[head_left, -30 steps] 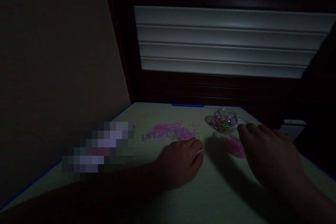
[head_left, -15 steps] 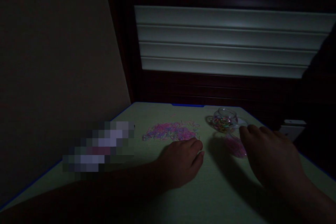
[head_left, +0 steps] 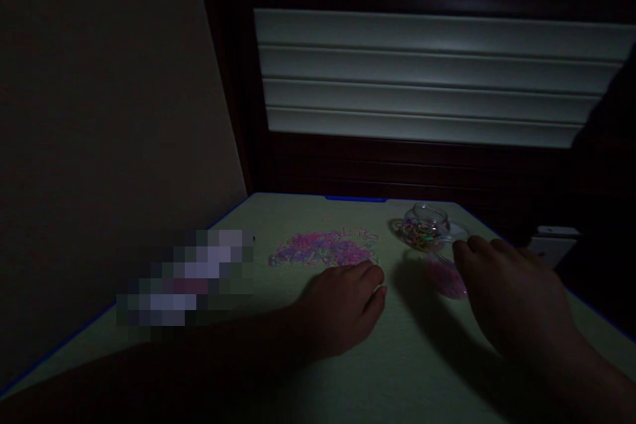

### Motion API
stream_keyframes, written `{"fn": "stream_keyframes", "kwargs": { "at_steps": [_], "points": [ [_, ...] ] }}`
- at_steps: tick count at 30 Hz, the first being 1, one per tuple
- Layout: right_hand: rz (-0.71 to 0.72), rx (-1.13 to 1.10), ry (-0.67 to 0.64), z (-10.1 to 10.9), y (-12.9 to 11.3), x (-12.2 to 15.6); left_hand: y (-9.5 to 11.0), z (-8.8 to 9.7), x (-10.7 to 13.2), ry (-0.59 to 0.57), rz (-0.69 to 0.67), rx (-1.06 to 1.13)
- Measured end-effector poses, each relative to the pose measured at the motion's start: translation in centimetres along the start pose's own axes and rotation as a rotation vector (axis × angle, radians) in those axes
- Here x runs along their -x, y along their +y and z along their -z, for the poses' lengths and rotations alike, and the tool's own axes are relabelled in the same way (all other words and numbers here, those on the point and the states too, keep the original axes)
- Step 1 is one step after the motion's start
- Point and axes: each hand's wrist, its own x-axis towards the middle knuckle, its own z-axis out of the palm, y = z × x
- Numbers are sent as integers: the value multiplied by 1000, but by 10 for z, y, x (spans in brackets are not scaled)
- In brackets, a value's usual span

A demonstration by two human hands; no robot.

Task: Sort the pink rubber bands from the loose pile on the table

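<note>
The room is dim. A loose heap of small pink and purple rubber bands (head_left: 322, 249) lies on the pale green table (head_left: 397, 364). My left hand (head_left: 342, 308) rests on the table just in front of that heap, fingers curled loosely, fingertips at its near edge. A small clear jar (head_left: 424, 227) with multicoloured bands stands to the right. In front of the jar lies a second clear container with pink bands (head_left: 444, 276). My right hand (head_left: 511, 298) hovers over that container, fingers stretched toward the jar, holding nothing that I can see.
The table has a blue edge (head_left: 59, 348) and stands in a corner between a beige wall and a dark wooden frame with a pale shutter (head_left: 427, 79). A blurred-out object (head_left: 186, 278) lies at the table's left. A white box (head_left: 554, 242) sits beyond the right edge.
Almost nothing differs: my right hand has shifted slightly, its fingertips staying near the jar. My left hand has not moved.
</note>
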Motion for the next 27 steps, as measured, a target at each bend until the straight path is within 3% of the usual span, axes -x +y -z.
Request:
{"fn": "stream_keyframes", "kwargs": {
  "at_steps": [10,17,27],
  "points": [
    [9,-9,60,-1,1,0,0,0,0,0,1,4],
    [99,-69,146,0,-2,0,1,1,0,-1,-3,3],
    [337,-329,44,-6,-19,-4,0,0,0,11,1,-36]
  ]
}}
